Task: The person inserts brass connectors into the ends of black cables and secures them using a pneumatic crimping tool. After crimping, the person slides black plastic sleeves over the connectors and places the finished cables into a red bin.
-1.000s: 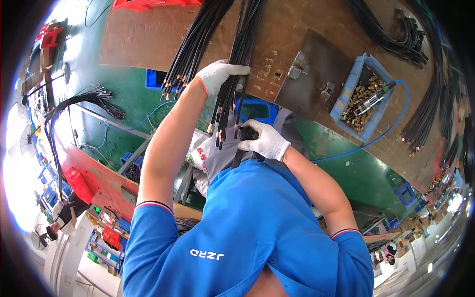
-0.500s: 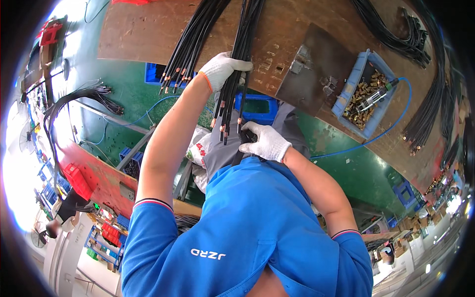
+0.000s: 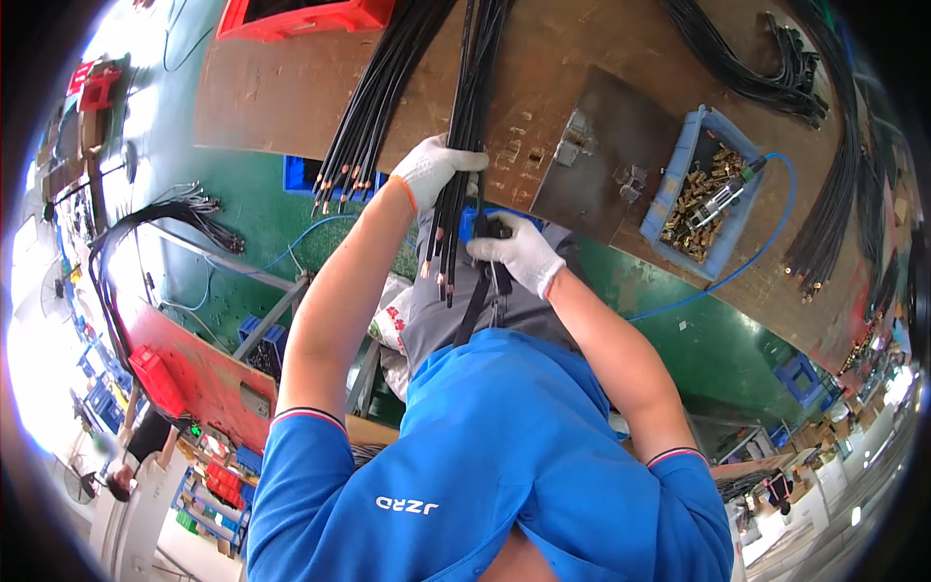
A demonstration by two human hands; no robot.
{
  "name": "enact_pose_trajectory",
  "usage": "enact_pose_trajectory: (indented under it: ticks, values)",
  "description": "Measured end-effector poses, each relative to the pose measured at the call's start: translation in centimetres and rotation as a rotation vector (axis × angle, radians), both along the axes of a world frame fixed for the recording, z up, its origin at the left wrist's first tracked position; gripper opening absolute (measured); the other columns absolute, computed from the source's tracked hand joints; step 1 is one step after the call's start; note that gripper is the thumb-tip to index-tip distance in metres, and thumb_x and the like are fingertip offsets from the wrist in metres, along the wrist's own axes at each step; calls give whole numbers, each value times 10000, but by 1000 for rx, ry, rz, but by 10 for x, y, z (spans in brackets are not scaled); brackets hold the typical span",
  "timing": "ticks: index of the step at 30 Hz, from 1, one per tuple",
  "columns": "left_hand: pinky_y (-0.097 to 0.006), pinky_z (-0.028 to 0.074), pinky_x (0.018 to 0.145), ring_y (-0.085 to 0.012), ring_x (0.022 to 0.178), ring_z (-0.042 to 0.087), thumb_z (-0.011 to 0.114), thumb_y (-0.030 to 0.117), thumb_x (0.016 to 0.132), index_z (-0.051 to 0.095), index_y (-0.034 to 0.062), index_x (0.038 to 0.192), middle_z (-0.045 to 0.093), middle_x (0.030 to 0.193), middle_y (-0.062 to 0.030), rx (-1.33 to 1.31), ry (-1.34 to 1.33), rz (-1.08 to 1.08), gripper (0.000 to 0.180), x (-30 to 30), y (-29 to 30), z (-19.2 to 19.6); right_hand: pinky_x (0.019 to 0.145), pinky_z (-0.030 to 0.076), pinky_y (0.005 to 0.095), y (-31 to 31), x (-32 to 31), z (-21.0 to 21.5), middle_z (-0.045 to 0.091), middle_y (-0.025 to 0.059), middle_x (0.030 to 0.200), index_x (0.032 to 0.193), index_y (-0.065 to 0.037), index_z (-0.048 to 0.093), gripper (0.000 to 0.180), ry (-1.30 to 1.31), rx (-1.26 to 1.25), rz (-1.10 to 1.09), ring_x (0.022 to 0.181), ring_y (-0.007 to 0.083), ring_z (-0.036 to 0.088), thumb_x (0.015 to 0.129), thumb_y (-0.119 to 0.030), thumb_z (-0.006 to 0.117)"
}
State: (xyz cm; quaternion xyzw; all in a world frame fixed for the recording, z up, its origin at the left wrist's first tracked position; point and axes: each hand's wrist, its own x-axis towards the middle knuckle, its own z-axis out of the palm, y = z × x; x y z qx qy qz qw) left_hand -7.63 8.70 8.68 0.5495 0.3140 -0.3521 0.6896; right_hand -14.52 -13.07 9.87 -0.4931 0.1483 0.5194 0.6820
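Observation:
My left hand [image 3: 433,173], in a white knit glove, is closed round a bundle of black cables [image 3: 452,213] at the table's near edge. Their bared copper ends hang down over my lap. My right hand [image 3: 521,256], also gloved, is beside the lower part of the bundle, its fingers curled round a dark object [image 3: 500,276] that I cannot make out. A black strap [image 3: 472,308] runs down from there toward my waist. A second bundle of copper-tipped cables [image 3: 361,126] lies to the left, hanging over the table edge.
On the brown table [image 3: 281,102] lies a dark metal plate [image 3: 601,145]. A blue bin [image 3: 652,225] holds brass fittings [image 3: 700,213] and a tool with a blue hose [image 3: 722,201]. More black cables [image 3: 842,194] lie at right. A red crate [image 3: 301,21] stands at far left.
My right hand has moved up and away from my body with the dark object, and more of the strap shows. My left hand keeps its hold on the cables. The view has shifted slightly.

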Motion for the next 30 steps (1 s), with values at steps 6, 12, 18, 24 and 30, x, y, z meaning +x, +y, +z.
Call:
enact_pose_trajectory:
  ticks: [6, 12, 18, 24, 30]
  values:
    - [-289, 575, 645, -134, 702, 666, 757, 228, 1000, 688, 48, 1142, 702, 910, -51, -26, -12, 66, 240, 2, 21, 14, 798, 604, 375, 30, 89, -45, 779, 162, 1042, 1199, 99, 707, 414, -160, -93, -136, 859, 230, 750, 856, -90, 840]
    - [-284, 562, 634, -120, 704, 668, 784, 253, 984, 693, 56, 1144, 712, 925, -31, -36, 21, 24, 270, 2, 35, 20, 806, 554, 344, 52, 144, -45, 756, 115, 1020, 1213, 56, 686, 529, -451, -572, -225, 908, 188, 698, 869, -288, 894]
    - [-277, 560, 681, -116, 758, 675, 842, 126, 907, 695, 32, 1176, 729, 951, -32, -72, -70, -18, 320, -3, 20, 9, 779, 542, 349, 76, 101, -33, 726, 100, 965, 1143, 17, 689, 529, -354, -438, -382, 852, 194, 664, 865, -377, 907]
    - [-301, 581, 679, -146, 791, 711, 797, 147, 957, 714, 7, 1199, 763, 1007, -80, -211, 31, 105, 292, -2, 26, 10, 793, 570, 305, 56, 89, -29, 753, 39, 995, 1127, -29, 731, 257, -137, -153, -435, 883, 133, 694, 924, -147, 836]
    - [-312, 551, 583, -145, 675, 681, 786, 138, 940, 739, 40, 1134, 710, 870, -26, -58, 102, 63, 222, 2, 32, 0, 794, 567, 297, 17, 63, -21, 753, 36, 1019, 1191, -25, 722, 352, -170, -147, -231, 887, 124, 690, 892, -144, 864]
